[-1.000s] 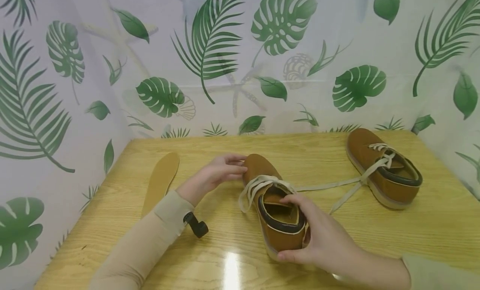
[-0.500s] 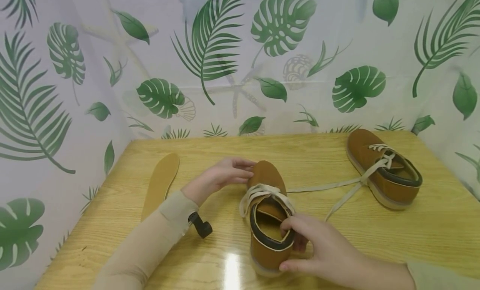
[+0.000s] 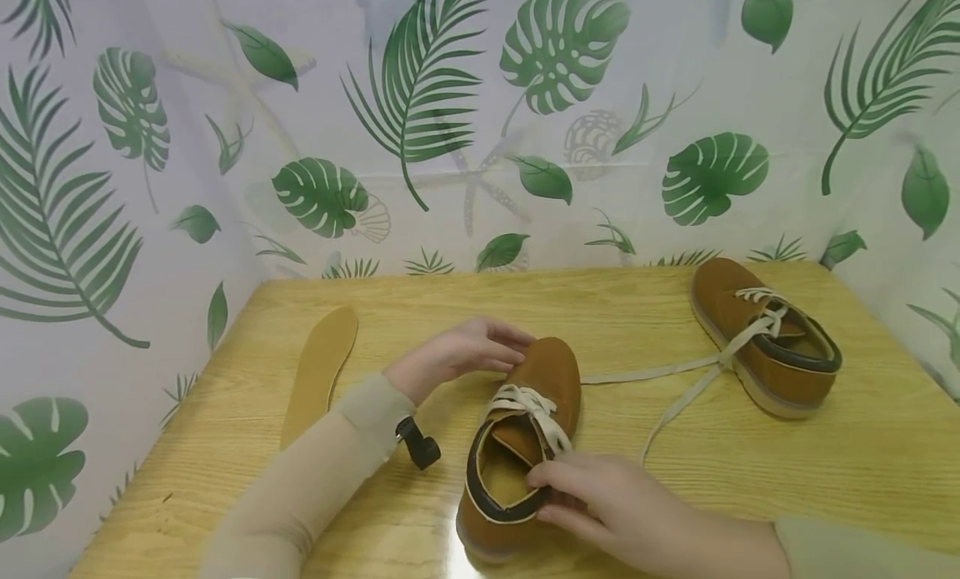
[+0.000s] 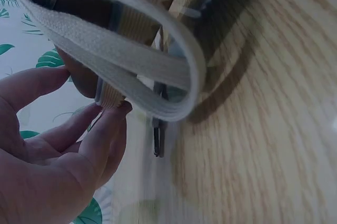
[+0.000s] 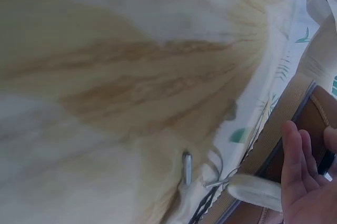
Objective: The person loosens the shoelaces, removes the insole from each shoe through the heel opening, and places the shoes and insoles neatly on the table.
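Observation:
A brown shoe (image 3: 553,369) with off-white laces (image 3: 528,402) and a dark padded collar lies at the middle front of the table, its toe angled away to the right. My left hand (image 3: 471,350) holds its toe from the left; in the left wrist view, the thumb is on the upper and the fingers (image 4: 105,134) are at the ribbed sole edge. With a fingertip inside the opening, my right hand (image 3: 611,500) grips the collar's right side. The right wrist view shows fingers (image 5: 295,166) against the shoe's side. Inside the shoe, the toe end is hidden.
Another brown shoe (image 3: 802,381) stands at the back right, its long lace (image 3: 660,372) trailing over the wooden table (image 3: 420,304) to the held shoe. A tan insole (image 3: 318,358) lies at the left, partly behind the left sleeve (image 3: 322,454). Leaf-printed cloth walls (image 3: 465,129) surround the table.
The shoe has turned, its toe swinging right and its heel left, and has come closer to me. My left hand followed the toe rightward; the right hand moved left with the collar.

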Demonstrator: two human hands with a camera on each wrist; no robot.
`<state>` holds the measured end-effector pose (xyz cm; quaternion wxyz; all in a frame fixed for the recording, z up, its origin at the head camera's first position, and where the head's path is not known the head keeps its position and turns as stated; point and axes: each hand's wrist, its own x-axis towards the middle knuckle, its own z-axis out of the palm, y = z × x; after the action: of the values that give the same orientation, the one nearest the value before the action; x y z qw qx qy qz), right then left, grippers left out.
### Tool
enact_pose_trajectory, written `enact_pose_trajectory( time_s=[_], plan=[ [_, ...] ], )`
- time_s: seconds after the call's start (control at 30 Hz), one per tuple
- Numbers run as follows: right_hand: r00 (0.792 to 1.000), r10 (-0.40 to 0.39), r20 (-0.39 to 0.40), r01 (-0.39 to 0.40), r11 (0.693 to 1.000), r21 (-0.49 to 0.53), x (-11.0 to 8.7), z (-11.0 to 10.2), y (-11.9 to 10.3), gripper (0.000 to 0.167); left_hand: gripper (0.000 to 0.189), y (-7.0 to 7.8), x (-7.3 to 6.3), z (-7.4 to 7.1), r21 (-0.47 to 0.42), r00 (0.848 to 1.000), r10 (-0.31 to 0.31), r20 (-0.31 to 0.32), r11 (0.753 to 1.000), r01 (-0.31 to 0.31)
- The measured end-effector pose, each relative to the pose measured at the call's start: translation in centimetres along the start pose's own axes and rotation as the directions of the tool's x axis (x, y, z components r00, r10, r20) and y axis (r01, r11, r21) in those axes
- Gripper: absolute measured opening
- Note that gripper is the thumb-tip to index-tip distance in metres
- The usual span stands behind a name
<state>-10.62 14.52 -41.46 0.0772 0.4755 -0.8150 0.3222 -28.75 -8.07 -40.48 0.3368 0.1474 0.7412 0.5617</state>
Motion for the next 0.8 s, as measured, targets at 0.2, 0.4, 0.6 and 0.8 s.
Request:
enact_pose_trajectory(
  time_s=[0.2, 0.4, 0.6, 0.8],
  plan=[
    [0.999, 0.026, 0.024, -0.026, 0.999, -0.022, 0.8, 0.9, 0.0, 0.017, 0.047, -0.3, 0.6, 0.1, 0.039, 1.0, -0.012, 0.023, 0.999, 0.012],
    [0.995, 0.086, 0.055, -0.089, 0.995, 0.049, 1.1, 1.4, -0.1, 0.016, 0.046, -0.5, 0.8, 0.2, 0.086, 0.999, -0.019, 0.043, 0.996, 0.016],
    [0.991, 0.135, 0.02, -0.136, 0.981, 0.138, 1.5, 0.7, 0.3, 0.02, 0.047, -0.3, 0.6, 0.2, 0.097, 0.998, -0.016, 0.055, 0.995, 0.01],
    [0.995, 0.095, -0.039, -0.088, 0.985, 0.151, 1.6, 0.2, 0.9, 0.024, 0.048, -0.4, 0.5, 0.2, 0.1, 0.998, -0.007, 0.06, 0.995, 0.001]
  ],
)
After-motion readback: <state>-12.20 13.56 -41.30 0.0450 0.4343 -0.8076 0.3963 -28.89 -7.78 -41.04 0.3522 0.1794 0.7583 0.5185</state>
